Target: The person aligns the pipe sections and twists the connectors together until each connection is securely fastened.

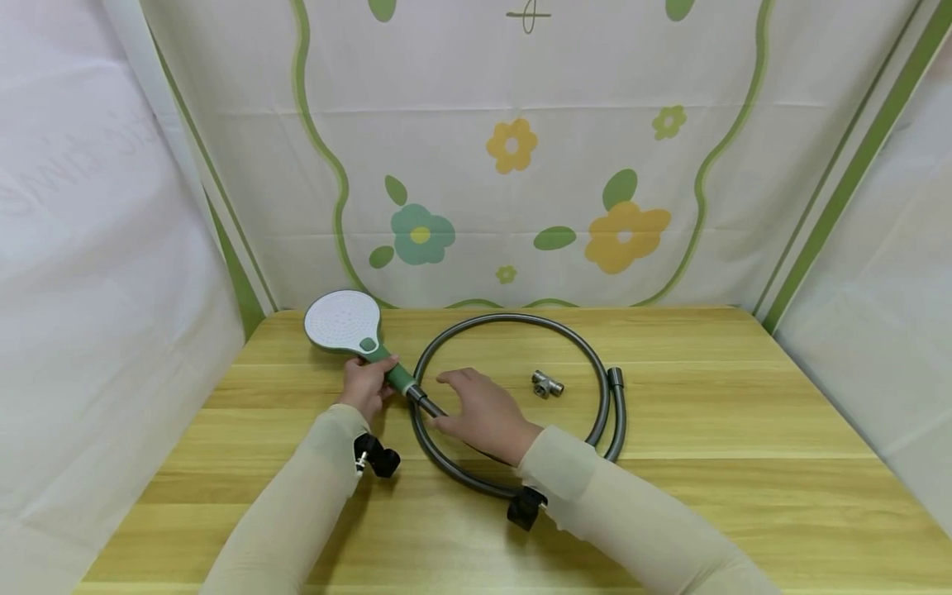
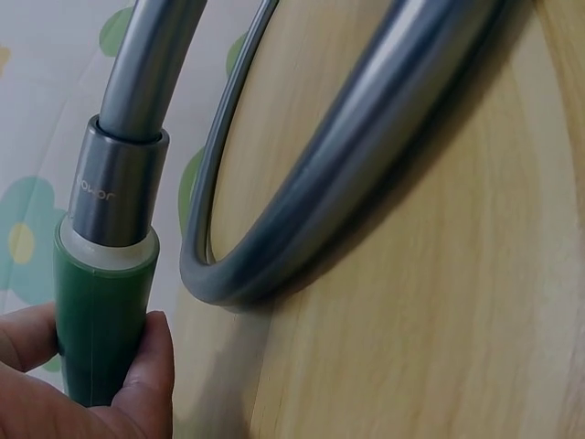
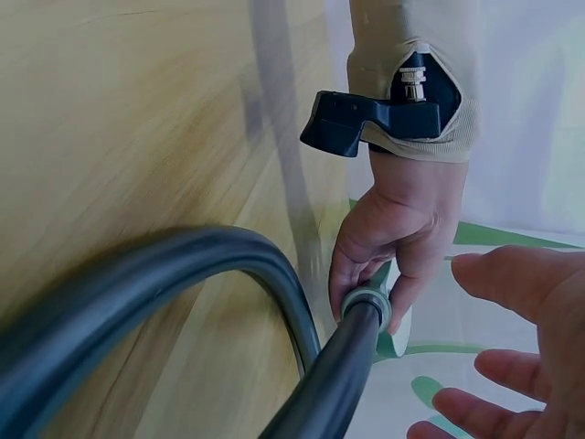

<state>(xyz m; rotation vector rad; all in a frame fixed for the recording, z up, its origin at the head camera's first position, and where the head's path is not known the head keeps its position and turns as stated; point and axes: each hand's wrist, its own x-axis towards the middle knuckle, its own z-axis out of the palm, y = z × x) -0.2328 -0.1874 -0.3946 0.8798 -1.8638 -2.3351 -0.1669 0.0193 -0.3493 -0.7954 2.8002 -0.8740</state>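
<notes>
My left hand [image 1: 364,387] grips the green handle of a shower head [image 1: 342,321], its white spray face turned up. A grey metal shower hose [image 1: 513,317] joins the handle's lower end, where its collar [image 2: 117,187] sits against a pale ring. Just past that joint is my right hand [image 1: 487,413], overlapping the hose in the head view. Seen from the right wrist, its spread fingers [image 3: 512,283] stand beside the hose with nothing between them.
The hose loops across the wooden table [image 1: 714,496], its free end [image 1: 616,378] lying at the right of the loop. Inside the loop lies a small metal tee fitting [image 1: 546,384]. White printed cloth [image 1: 461,165] hangs behind the table and along both sides.
</notes>
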